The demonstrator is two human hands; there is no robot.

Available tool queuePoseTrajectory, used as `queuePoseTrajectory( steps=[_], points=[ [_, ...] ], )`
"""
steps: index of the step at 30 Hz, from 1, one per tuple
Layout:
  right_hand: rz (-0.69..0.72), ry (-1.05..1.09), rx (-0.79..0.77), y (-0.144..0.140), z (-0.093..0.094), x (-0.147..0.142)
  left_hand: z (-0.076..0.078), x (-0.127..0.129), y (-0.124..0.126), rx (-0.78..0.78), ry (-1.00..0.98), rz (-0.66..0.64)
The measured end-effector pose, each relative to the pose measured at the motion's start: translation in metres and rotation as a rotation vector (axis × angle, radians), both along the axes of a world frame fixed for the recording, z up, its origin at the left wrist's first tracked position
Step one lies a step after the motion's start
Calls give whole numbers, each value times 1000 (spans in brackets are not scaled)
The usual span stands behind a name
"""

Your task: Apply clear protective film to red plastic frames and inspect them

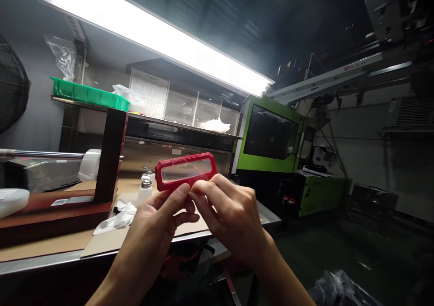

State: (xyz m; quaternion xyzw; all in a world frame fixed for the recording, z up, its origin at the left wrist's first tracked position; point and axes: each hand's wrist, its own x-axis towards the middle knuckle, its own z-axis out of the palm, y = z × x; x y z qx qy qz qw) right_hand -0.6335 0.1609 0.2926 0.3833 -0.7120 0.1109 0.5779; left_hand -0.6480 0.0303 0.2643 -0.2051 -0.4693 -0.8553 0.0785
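Observation:
Both my hands hold up a red plastic frame (186, 170) with a clear window in its middle, raised above the workbench edge. My left hand (159, 220) pinches its lower edge with thumb and fingers. My right hand (227, 211) grips the same lower edge from the right, fingertips meeting those of the left hand. The frame is tilted slightly, its long side roughly level.
A workbench (101, 242) covered with cardboard holds a dark red stand (110, 157), white cloth (118, 215) and small white bottles (146, 188). A green tray (88, 93) sits on a shelf. A green moulding machine (274, 138) stands to the right. A dark bag (339, 288) lies on the floor.

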Motion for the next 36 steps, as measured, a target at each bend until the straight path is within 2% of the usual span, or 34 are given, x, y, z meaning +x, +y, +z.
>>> queuePoseTrajectory(
  steps=[3,5,7,11,12,15,18,28,33,36],
  points=[
    [-55,70,68,-2,3,2,3,-4,-3,30,7,-3],
    [-25,77,99,-4,4,4,5,-4,-5,64,4,15],
    [111,1,10,-5,5,5,7,-3,-8,113,-3,57],
    [429,-341,-494,-2,17,-3,17,3,-12,130,8,61],
    [499,-447,-566,-1,22,-7,21,5,-12,123,17,57],
    [743,-729,-576,-1,34,-17,32,11,-11,138,47,83],
    [899,-829,-555,-5,41,-22,39,15,-9,156,60,83],
    [1065,-906,-687,-13,45,-21,45,18,-8,88,148,88],
    [1179,-985,-747,-22,56,-21,63,10,-10,8,323,14],
    [1206,-947,-763,-26,66,-19,79,10,-12,-16,411,12]
  ],
)
